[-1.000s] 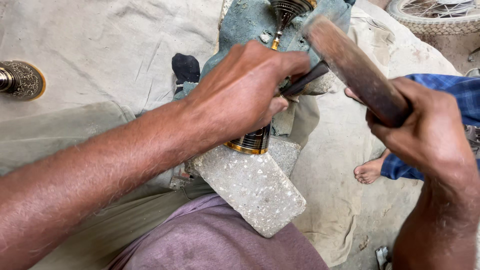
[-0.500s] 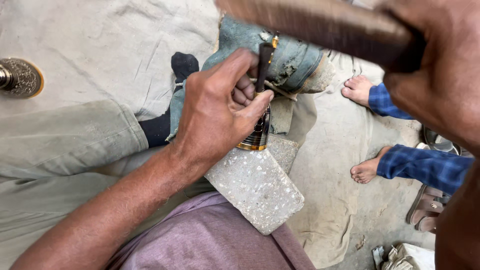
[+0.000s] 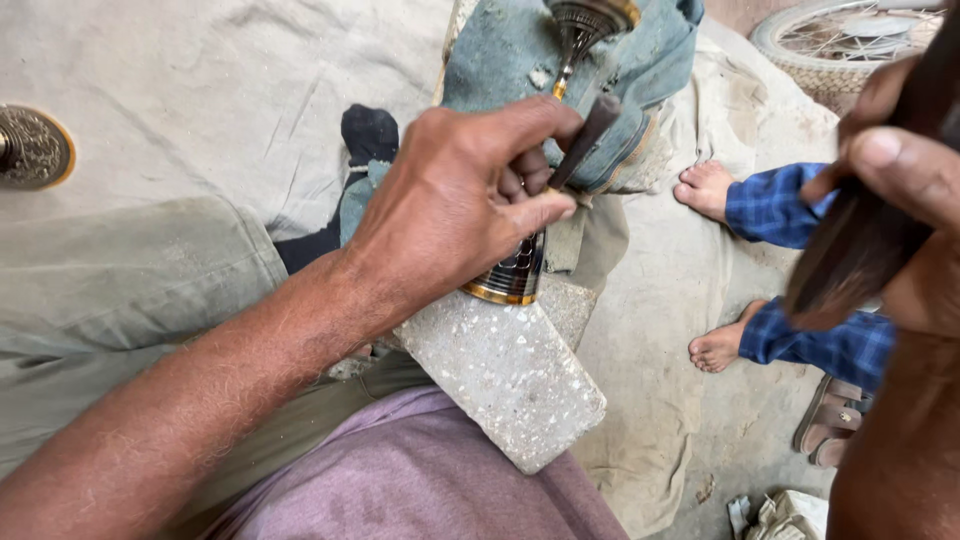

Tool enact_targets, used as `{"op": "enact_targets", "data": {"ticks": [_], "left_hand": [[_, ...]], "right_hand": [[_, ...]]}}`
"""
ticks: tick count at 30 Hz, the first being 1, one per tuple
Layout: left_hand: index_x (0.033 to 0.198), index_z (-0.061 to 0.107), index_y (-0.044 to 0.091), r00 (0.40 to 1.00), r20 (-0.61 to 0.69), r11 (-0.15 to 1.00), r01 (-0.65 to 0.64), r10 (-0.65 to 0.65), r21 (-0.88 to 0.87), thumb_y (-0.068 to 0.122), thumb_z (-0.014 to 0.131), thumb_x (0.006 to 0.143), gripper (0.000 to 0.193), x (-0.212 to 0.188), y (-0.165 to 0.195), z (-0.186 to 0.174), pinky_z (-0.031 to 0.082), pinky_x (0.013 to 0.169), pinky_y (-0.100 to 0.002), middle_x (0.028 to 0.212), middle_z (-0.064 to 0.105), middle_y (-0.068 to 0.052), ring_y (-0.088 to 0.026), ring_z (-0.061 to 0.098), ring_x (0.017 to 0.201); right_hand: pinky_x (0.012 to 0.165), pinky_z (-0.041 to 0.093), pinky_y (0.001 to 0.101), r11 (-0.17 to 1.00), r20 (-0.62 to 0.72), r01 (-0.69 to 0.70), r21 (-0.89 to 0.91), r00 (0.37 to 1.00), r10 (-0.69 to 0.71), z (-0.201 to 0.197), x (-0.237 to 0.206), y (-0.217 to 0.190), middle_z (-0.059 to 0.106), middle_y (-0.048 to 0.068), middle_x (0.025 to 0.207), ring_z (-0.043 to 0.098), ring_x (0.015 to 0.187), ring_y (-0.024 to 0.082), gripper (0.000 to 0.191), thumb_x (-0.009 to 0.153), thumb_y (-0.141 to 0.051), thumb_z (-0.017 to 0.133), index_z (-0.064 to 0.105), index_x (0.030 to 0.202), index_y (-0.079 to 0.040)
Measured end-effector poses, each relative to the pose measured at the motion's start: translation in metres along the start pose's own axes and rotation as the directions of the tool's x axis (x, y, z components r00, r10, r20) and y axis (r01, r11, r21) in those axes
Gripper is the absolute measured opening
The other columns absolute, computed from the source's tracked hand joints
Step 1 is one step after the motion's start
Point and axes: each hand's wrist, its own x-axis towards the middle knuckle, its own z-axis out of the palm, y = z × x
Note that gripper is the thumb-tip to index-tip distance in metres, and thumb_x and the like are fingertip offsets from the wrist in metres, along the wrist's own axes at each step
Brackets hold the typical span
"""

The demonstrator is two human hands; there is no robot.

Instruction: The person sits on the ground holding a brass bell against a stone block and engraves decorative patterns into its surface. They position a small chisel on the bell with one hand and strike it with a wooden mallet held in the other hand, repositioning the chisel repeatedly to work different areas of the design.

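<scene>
Two hands at work: left hand (image 3: 455, 205) pinches punch (image 3: 585, 140) on brass piece (image 3: 510, 275); right hand (image 3: 900, 180) at three o'clock grips hammer handle (image 3: 850, 250); strike judged next.

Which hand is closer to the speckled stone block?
The left hand. It sits right above the stone block, gripping a dark punch and a brass piece resting on it. The right hand is raised off to the right, holding a dark wooden handle.

The left hand (image 3: 455, 200) is curling closed, forearm reaching in from lower left; the right hand (image 3: 890, 200) is gripping, raised close at right.
</scene>
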Motion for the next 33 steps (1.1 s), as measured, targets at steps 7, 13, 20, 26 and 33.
{"op": "enact_targets", "data": {"ticks": [7, 13, 20, 26, 33], "left_hand": [[0.116, 0.069, 0.007, 0.99, 0.132, 0.992, 0.022, -0.038, 0.123, 0.012, 0.088, 0.081, 0.04, 0.022, -0.006, 0.003, 0.056, 0.061, -0.042, 0.075, 0.072, -0.009, -0.025, 0.074, 0.07], [0.116, 0.07, 0.008, 0.983, 0.171, 0.983, -0.101, 0.074, 0.156, 0.012, 0.087, 0.077, 0.043, 0.035, -0.01, 0.0, 0.059, 0.07, -0.044, 0.088, 0.076, -0.012, -0.029, 0.076, 0.08], [0.116, 0.073, 0.006, 0.893, 0.386, 0.957, -0.28, 0.232, 0.073, 0.005, 0.083, 0.076, 0.041, 0.054, -0.033, -0.009, 0.061, 0.069, -0.041, 0.092, 0.077, -0.013, -0.025, 0.077, 0.078], [0.104, 0.076, 0.01, 0.773, 0.52, 0.897, -0.441, 0.363, 0.03, 0.008, 0.088, 0.067, 0.039, 0.058, -0.041, -0.027, 0.054, 0.065, -0.046, 0.083, 0.076, -0.01, -0.029, 0.074, 0.08], [0.106, 0.075, 0.013, 0.724, 0.612, 0.905, -0.424, 0.319, 0.029, 0.011, 0.088, 0.065, 0.043, 0.058, -0.027, -0.038, 0.053, 0.066, -0.048, 0.086, 0.075, -0.009, -0.032, 0.072, 0.085]], "right_hand": [[0.063, 0.063, 0.0397, 0.97, -0.043, -0.177, -0.169, 0.984, 0.172, 0.035, -0.003, -0.011, 0.066, 0.014, 0.083, 0.067, 0.069, 0.02, 0.036, 0.091, 0.006, 0.081, 0.057, 0.118, 0.002], [0.069, 0.065, 0.0396, 0.918, 0.156, -0.271, -0.29, 0.933, 0.325, 0.024, 0.0, -0.004, 0.074, 0.015, 0.08, 0.078, 0.068, 0.022, 0.033, 0.078, 0.006, 0.079, 0.064, 0.107, 0.005], [0.059, 0.061, 0.0343, 0.931, -0.088, -0.32, -0.177, 0.947, 0.309, 0.063, -0.07, 0.041, 0.072, 0.014, 0.082, 0.07, 0.066, 0.019, 0.029, 0.075, 0.004, 0.084, 0.068, 0.099, 0.004], [0.062, 0.061, 0.0292, 0.955, -0.238, -0.287, -0.076, 0.935, 0.262, 0.136, -0.105, 0.048, 0.071, 0.009, 0.084, 0.069, 0.068, 0.014, 0.028, 0.078, 0.003, 0.083, 0.065, 0.1, 0.001], [0.066, 0.054, 0.0306, 0.926, -0.307, -0.232, -0.299, 0.942, 0.136, 0.161, -0.125, 0.039, 0.067, 0.011, 0.087, 0.064, 0.074, 0.018, 0.026, 0.078, 0.008, 0.085, 0.067, 0.096, 0.003]]}}
